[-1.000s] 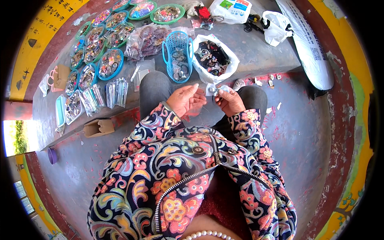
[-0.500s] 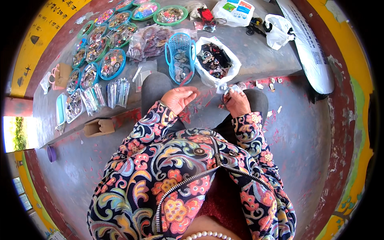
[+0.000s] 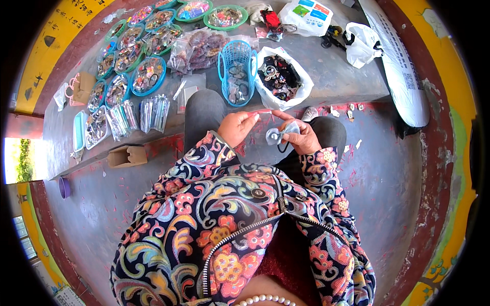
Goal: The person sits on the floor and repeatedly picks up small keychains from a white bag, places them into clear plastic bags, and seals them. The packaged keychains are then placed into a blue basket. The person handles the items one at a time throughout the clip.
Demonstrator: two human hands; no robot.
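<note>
In my right hand (image 3: 303,138) is a hair tie (image 3: 274,136) with a pale round ornament, partly wrapped in clear plastic; its dark loop hangs below my fingers. My left hand (image 3: 236,127) is level with it, thumb and forefinger close together, pointing right. A thin pinkish sliver shows at its fingertips, where my right forefinger reaches across to meet them; it is too small to name. Just beyond my hands stand a blue plastic basket (image 3: 238,53) with wrapped pieces inside and a white plastic bag (image 3: 301,91) full of dark hair ties and ornaments.
Round trays (image 3: 148,93) of small accessories crowd the raised ledge (image 3: 337,84) at left. Bundles of slim clear packets (image 3: 154,113) lie nearer. A cardboard box (image 3: 126,156) stands on the floor below. White bags (image 3: 363,46) and a long wrapped panel (image 3: 395,61) are at right.
My left hand has turned from palm-up with spread fingers to thumb and forefinger close together, moving right. My right hand has lowered slightly, its forefinger now stretched toward the left; the hair tie shows more.
</note>
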